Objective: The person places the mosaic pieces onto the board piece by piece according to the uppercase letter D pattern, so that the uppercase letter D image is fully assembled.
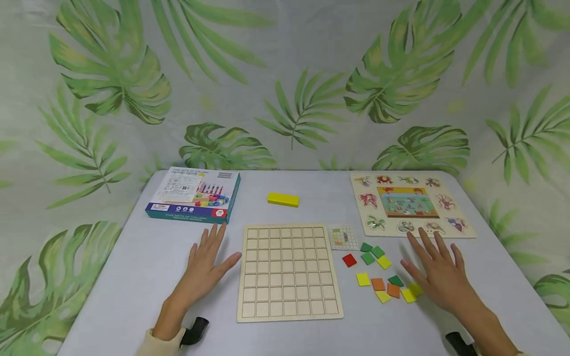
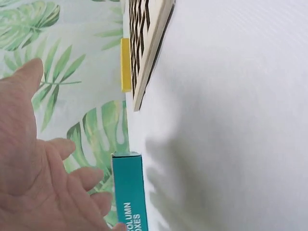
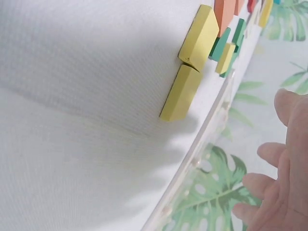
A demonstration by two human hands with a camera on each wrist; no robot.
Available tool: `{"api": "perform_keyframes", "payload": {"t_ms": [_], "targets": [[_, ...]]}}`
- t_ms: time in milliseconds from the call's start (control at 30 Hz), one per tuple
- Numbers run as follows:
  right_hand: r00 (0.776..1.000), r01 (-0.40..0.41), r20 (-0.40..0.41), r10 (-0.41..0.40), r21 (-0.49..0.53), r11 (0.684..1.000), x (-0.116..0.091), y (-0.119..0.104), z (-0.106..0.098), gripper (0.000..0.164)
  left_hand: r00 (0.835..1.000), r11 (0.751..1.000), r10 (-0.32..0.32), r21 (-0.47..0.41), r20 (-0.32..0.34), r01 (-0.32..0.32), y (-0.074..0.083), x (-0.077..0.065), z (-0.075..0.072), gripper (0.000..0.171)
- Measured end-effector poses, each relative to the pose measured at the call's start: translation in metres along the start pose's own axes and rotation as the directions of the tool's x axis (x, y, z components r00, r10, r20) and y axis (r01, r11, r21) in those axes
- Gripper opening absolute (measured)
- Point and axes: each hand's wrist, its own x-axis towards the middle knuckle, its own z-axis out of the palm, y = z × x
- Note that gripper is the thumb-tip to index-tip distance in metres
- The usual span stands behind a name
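A square wooden grid board [image 1: 289,272] lies at the middle of the table. My left hand [image 1: 202,277] hovers to its left with fingers spread, holding nothing. On the other side, my right hand [image 1: 445,279] is spread above the table, also without anything in it. Near that hand lie loose coloured tiles: a red tile [image 1: 349,260], orange tiles [image 1: 378,284], yellow tiles [image 1: 362,280] and green tiles [image 1: 367,258]. Two yellow tiles [image 3: 198,38] show close up in the right wrist view. A small pattern card [image 1: 343,237] touches or nearly touches the board's upper right corner.
Behind my left hand sits a teal and white box [image 1: 193,195]. A yellow bar-shaped block [image 1: 283,200] lies beyond the board. At the back right is a wooden picture puzzle [image 1: 411,203] with sea animals. A leaf-print cloth [image 1: 294,89] hangs behind the white table [image 1: 116,287].
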Motion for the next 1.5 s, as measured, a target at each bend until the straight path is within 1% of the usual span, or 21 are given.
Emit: {"api": "perform_keyframes", "payload": {"t_ms": [100, 200, 367, 500, 567, 633, 767, 833, 900, 1000, 1167, 1333, 1500], "targets": [[1.0, 0.013, -0.002, -0.013, 0.013, 1.0, 0.0, 0.0, 0.001, 0.077, 0.998, 0.996, 0.004, -0.092, 0.066, 0.002, -0.001, 0.004, 0.005, 0.088], [1.0, 0.015, 0.012, -0.016, 0.027, 1.0, 0.0, -0.002, 0.002, 0.076, 0.993, 0.987, 0.009, -0.162, 0.116, 0.01, -0.002, 0.007, 0.01, 0.085], [0.996, 0.007, 0.088, -0.01, 0.033, 0.999, 0.002, -0.008, 0.001, 0.078, 0.982, 0.968, 0.023, -0.248, 0.189, 0.025, -0.005, 0.014, 0.016, 0.076], [0.992, 0.005, 0.125, -0.009, 0.037, 0.999, 0.004, -0.011, 0.001, 0.079, 0.968, 0.964, 0.033, -0.264, 0.25, 0.035, -0.011, 0.018, 0.017, 0.071], [0.991, 0.009, 0.13, -0.014, 0.043, 0.999, 0.005, -0.012, 0.001, 0.078, 0.961, 0.963, 0.038, -0.266, 0.274, 0.038, -0.014, 0.019, 0.017, 0.073], [0.99, 0.015, 0.137, -0.022, 0.052, 0.999, 0.005, -0.014, 0.001, 0.077, 0.956, 0.968, 0.052, -0.251, 0.29, 0.024, -0.016, 0.019, 0.015, 0.079], [0.986, 0.022, 0.166, -0.035, 0.084, 0.996, 0.007, -0.019, 0.003, 0.074, 0.947, 0.978, 0.101, -0.204, 0.305, -0.039, -0.019, 0.017, 0.013, 0.095], [0.983, 0.025, 0.176, -0.045, 0.109, 0.994, 0.007, -0.022, 0.005, 0.072, 0.946, 0.981, 0.123, -0.182, 0.301, -0.069, -0.02, 0.016, 0.013, 0.099], [0.982, 0.031, 0.179, -0.053, 0.127, 0.991, 0.007, -0.024, 0.006, 0.07, 0.946, 0.981, 0.133, -0.173, 0.296, -0.084, -0.021, 0.015, 0.013, 0.1], [0.983, 0.027, 0.174, -0.051, 0.137, 0.99, 0.005, -0.026, 0.009, 0.067, 0.948, 0.983, 0.137, -0.155, 0.287, -0.095, -0.021, 0.014, 0.013, 0.1], [0.983, -0.002, 0.18, -0.026, 0.151, 0.989, 0.004, -0.026, 0.015, 0.068, 0.953, 0.988, 0.139, -0.106, 0.269, -0.114, -0.02, 0.013, 0.012, 0.102], [0.985, -0.002, 0.17, -0.024, 0.149, 0.989, 0.007, -0.025, 0.017, 0.067, 0.953, 0.987, 0.144, -0.107, 0.265, -0.119, -0.019, 0.013, 0.011, 0.103], [0.985, 0.019, 0.17, -0.041, 0.13, 0.991, 0.014, -0.025, 0.012, 0.068, 0.954, 0.987, 0.143, -0.104, 0.263, -0.119, -0.019, 0.014, 0.012, 0.104]]}}
